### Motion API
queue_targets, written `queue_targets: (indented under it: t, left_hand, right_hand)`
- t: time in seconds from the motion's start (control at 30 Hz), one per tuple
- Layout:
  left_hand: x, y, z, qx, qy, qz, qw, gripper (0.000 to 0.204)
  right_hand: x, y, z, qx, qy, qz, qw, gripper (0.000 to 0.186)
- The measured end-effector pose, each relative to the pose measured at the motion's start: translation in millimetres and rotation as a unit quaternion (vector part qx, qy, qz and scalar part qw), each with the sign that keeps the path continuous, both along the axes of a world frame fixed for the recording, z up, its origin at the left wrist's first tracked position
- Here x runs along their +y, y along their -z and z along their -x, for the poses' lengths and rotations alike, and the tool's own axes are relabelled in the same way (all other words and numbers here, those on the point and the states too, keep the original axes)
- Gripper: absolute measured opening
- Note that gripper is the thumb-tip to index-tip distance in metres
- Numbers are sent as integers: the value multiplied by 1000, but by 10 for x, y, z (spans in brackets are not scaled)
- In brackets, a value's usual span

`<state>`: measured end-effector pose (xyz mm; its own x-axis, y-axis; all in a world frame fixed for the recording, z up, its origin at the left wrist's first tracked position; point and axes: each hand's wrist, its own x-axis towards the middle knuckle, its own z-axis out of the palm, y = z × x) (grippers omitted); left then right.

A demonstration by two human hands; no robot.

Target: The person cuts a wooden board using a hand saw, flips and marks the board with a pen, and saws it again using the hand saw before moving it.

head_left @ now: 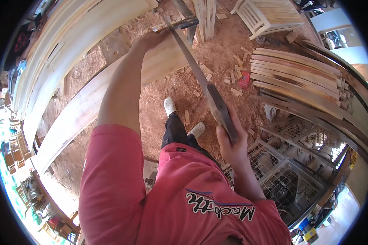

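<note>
While our right hand grips the saw, its blade by the board edge, we can't tell if our left hand is closed, and open floor surrounds our 2 shoes.

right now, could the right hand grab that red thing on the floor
Probably not: the right hand is wrapped around the handle of a long tool, and the red thing lies well below on the floor.
</note>
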<state>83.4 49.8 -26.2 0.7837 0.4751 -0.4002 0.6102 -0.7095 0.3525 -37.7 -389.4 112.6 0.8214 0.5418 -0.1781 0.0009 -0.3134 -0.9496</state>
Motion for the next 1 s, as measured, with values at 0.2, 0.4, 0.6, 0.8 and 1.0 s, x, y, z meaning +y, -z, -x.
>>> queue_targets:
  t: [0.2,0.4,0.6,0.8,1.0]
  left_hand:
    - [74,146,0,17,69,-37,997,68]
    - [131,217,-43,18,63,-31,997,62]
    - [74,98,21,9,8,25,1000,84]
    - [-31,-41,67,-12,22,9,1000,78]
    - [-303,-341,449,-17,-126,-89,988,61]
  right_hand:
    - [101,-72,-60,20,7,14,1000,52]
    - [275,14,-204,-81,-12,-22,996,51]
    - [193,-149,-108,-18,15,-11,1000,52]
    - [729,226,-461,-124,-39,-53,990,63]
    - [675,168,-411,-106,-55,0,993,68]
